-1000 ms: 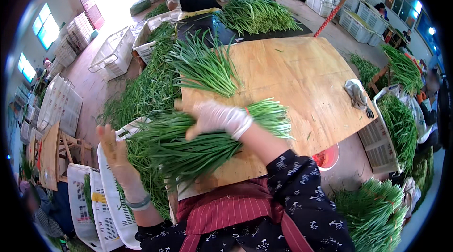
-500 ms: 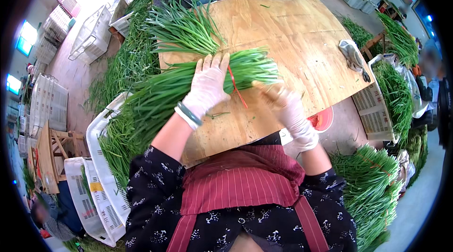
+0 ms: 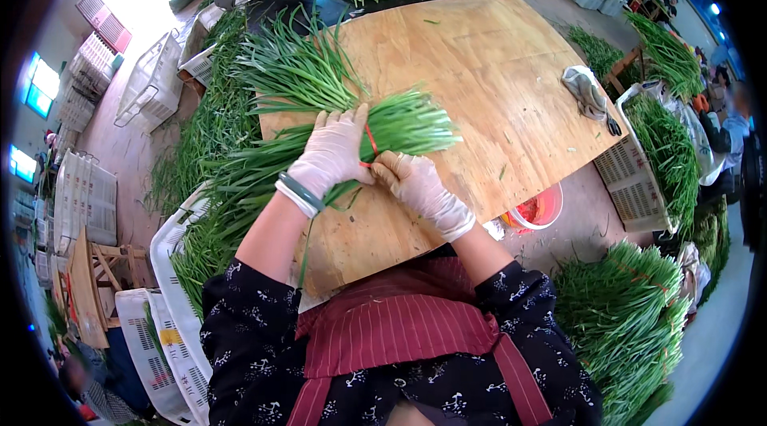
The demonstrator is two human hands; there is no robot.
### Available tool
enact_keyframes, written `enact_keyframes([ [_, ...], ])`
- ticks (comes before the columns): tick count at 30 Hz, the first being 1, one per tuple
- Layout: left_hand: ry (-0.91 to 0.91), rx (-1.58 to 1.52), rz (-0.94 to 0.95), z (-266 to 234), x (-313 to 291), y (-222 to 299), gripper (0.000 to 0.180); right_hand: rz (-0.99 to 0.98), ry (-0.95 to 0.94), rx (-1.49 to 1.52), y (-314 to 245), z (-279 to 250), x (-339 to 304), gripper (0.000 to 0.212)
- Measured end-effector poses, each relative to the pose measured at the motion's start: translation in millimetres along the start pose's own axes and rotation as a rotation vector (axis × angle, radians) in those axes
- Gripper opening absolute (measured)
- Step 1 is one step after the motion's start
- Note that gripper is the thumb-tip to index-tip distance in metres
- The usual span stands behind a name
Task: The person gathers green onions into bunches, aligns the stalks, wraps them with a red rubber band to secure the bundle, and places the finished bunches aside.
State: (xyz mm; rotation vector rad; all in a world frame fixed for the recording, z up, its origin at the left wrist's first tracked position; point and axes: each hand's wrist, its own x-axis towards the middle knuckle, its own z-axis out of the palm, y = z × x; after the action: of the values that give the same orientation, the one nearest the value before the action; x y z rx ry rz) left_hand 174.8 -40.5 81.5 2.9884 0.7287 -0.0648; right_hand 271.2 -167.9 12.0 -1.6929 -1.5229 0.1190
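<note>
A thick bundle of long green leaves, which look like garlic chives (image 3: 411, 124), lies across the left part of the wooden board (image 3: 471, 51). My gloved left hand (image 3: 336, 146) presses over the bundle, its fingers wrapped on top. A red tie (image 3: 371, 141) runs round the bundle just right of that hand. My gloved right hand (image 3: 406, 178) pinches the lower end of the tie close beside my left thumb. Just beyond my hands rests a loose pile of the same leaves (image 3: 307, 67).
White crates of greens stand left (image 3: 172, 242) and right (image 3: 635, 186) of the board. A grey cloth (image 3: 586, 91) and black scissors (image 3: 613, 125) lie at its right edge. Below sits a bucket with red contents (image 3: 539, 209). Tied bundles (image 3: 623, 314) stack at lower right.
My right hand has moved left from the bundle's cut ends to the red tie and closed on it. The tie's loose end, hanging before, is now drawn in at the bundle's near side.
</note>
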Motion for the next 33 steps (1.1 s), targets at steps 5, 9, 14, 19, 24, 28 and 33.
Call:
enact_keyframes([
  [5,0.065,0.186,-0.087,32,-9,26,0.116,0.110,-0.042,-0.027,-6,16,-54,0.015],
  [9,0.121,0.087,-0.054,33,-7,24,0.098,0.221,0.063,0.081,-23,16,-58,0.014],
  [14,0.374,0.515,-0.076,74,9,18,0.055,0.334,-0.007,0.294,-51,-12,-1,0.019],
  [19,0.482,0.489,0.192,62,5,5,0.063,0.179,0.170,0.589,-59,-31,-4,0.021],
  [24,-0.405,-1.159,0.165,18,20,-59,0.082,0.504,0.099,0.430,-46,-32,-62,0.024],
  [28,-0.471,-0.789,0.210,26,27,-65,0.071,0.935,-0.070,0.604,-32,15,-71,0.046],
  [33,-0.420,-0.748,0.275,25,18,-50,0.068,0.750,0.137,1.286,-28,35,-42,0.069],
])
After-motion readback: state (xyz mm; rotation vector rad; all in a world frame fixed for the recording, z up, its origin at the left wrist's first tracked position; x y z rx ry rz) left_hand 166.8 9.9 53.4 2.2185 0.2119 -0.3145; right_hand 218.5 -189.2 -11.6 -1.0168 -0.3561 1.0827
